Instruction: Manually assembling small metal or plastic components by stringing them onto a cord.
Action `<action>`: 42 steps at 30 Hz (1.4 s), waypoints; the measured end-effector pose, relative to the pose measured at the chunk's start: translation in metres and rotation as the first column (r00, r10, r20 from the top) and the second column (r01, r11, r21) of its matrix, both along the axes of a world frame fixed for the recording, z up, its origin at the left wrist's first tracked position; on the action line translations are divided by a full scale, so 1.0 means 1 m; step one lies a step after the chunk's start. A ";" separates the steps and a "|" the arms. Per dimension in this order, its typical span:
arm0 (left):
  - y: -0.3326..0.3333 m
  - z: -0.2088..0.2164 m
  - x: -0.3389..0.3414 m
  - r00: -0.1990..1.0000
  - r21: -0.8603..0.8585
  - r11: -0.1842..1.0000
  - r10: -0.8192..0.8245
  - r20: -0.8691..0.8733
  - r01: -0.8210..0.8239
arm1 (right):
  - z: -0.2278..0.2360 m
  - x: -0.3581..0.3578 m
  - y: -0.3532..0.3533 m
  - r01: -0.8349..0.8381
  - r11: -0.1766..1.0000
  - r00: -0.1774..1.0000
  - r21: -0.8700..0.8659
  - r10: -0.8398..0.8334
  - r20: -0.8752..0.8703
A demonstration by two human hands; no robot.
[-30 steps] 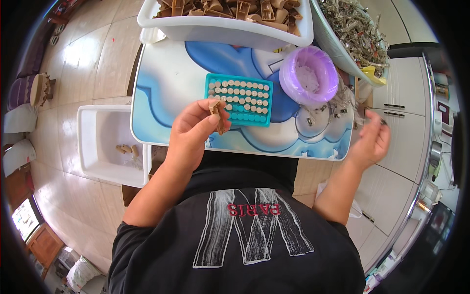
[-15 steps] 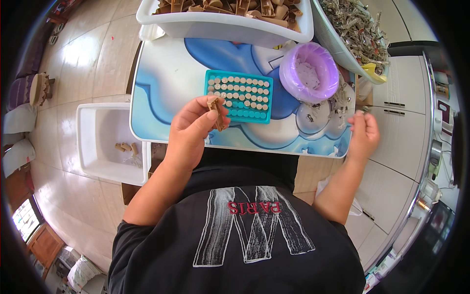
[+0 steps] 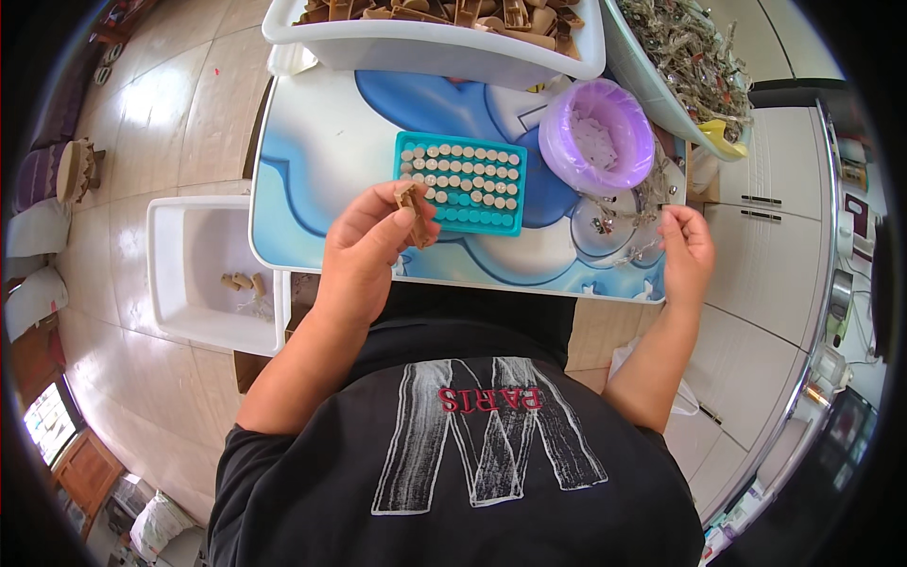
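Observation:
Between the thumb and fingers of my left hand (image 3: 367,236) is a hollow brown plastic shell (image 3: 413,215), tilted over the near left part of a teal tray (image 3: 521,189). Rows of small round beige discs (image 3: 468,153) fill much of that tray, while some teal slots in its nearer rows show bare. My right hand (image 3: 688,250) is closed in a pinch at the right edge of the table; whatever it grips is too small or hidden to name. Just left of its fingers lie clear, wiry little parts (image 3: 645,210) in a loose pile.
A purple bag-lined tub (image 3: 557,156) with white bits stands behind the pile. At the back, a white bin (image 3: 435,42) holds many brown shells, and a pale basket (image 3: 652,85) holds tangled wiry parts. Left of the table (image 3: 312,203), a white bin (image 3: 175,274) contains a few brown pieces.
My right hand has come slightly left, toward the pile at the table's right side, and its fingers have turned. My left hand keeps the brown shell, shifted only a little.

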State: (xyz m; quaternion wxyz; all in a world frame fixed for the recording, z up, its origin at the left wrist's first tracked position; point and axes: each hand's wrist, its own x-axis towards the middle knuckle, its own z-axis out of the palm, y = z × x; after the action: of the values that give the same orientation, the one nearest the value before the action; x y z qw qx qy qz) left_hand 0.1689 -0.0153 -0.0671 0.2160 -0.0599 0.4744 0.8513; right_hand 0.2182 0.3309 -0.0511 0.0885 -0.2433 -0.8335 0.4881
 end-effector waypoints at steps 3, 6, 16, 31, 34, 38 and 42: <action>0.001 -0.001 0.001 1.000 -0.002 1.000 0.007 0.007 -0.007 | 0.005 -0.008 -0.012 -0.176 0.884 0.983 0.433 0.184 0.024; 0.003 0.000 0.001 1.000 0.003 1.000 -0.006 0.010 0.006 | 0.000 -0.011 -0.013 -0.349 0.625 0.934 0.698 0.295 0.202; 0.003 0.001 0.001 1.000 0.009 1.000 -0.003 0.000 0.003 | 0.012 -0.022 0.001 0.098 0.973 0.936 0.208 -0.019 -0.351; 0.002 0.004 0.002 1.000 0.013 1.000 -0.004 0.002 0.004 | -0.001 -0.017 0.010 0.075 0.822 0.922 -0.564 -0.273 -0.275; 0.002 0.003 0.002 1.000 0.017 1.000 -0.001 0.001 0.001 | -0.007 -0.014 0.015 0.030 0.600 0.937 -0.799 -0.296 -0.187; 0.004 0.003 0.003 1.000 0.025 1.000 -0.013 -0.008 0.013 | -0.016 -0.012 0.023 -0.162 0.240 0.964 -0.957 -0.167 -0.205; 0.015 0.009 0.004 0.996 0.090 0.993 -0.080 -0.031 0.083 | 0.002 -0.009 -0.007 -0.136 0.485 0.960 -0.864 -0.150 -0.236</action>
State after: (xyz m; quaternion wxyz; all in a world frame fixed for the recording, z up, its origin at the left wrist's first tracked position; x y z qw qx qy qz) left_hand 0.1729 -0.0006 -0.0581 0.2465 -0.0189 0.4402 0.8632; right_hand 0.2093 0.3236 -0.0492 0.0711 -0.1861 -0.4474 0.8719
